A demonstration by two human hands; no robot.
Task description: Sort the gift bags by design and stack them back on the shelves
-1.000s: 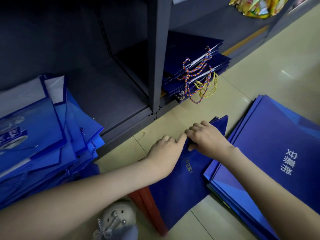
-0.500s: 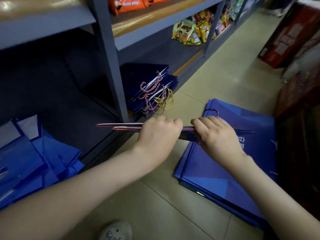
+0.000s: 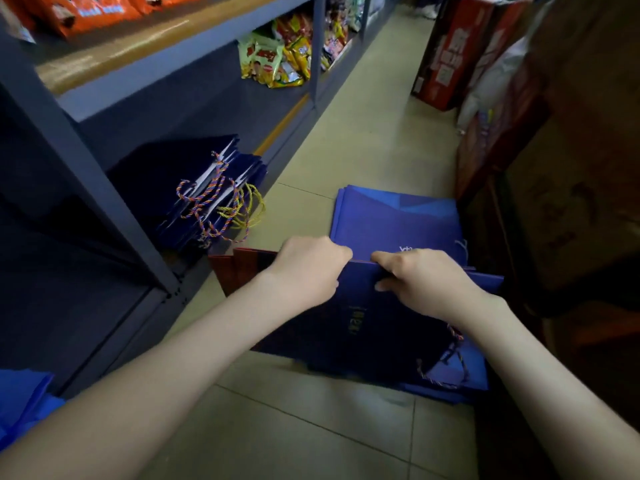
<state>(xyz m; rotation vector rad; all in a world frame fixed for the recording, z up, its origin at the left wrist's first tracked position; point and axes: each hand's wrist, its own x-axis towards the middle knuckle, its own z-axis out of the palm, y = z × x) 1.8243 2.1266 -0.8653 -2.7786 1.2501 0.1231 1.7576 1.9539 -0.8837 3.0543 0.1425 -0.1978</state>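
Nearest, at the lower left corner, a few bright blue bags [image 3: 20, 400] show beside the bottom shelf [image 3: 86, 306], and both forearms reach out over the tiled floor [image 3: 277, 427]. Just beyond, the left hand [image 3: 308, 268] and the right hand [image 3: 415, 282] sit close together on the upper edge of a dark navy gift bag [image 3: 363, 327] with gold lettering. Each hand has its fingers curled over that edge and its thumb on the near face, a narrow pinching hold. The bag is folded flat, stands tilted with its lower edge near the floor, and its held edge runs left to right across the view; its rope handles [image 3: 446, 372] trail at the lower right. A red bag [image 3: 239, 271] pokes out behind it on the left, seemingly caught in the same grip, though I cannot tell for sure. Touching or just behind the held bag lies a floor pile of lighter blue bags [image 3: 398, 220]. The matching stack of dark navy bags [image 3: 180, 181] rests on the bottom shelf, ahead and to the left of the hands, past the grey upright post [image 3: 86, 168]. So the left hand is the nearer one, and the coming move looks like a swing leftward and forward, the long edge leading into the shelf. Farther along are snack packets [image 3: 277, 57] and red cartons [image 3: 450, 53].
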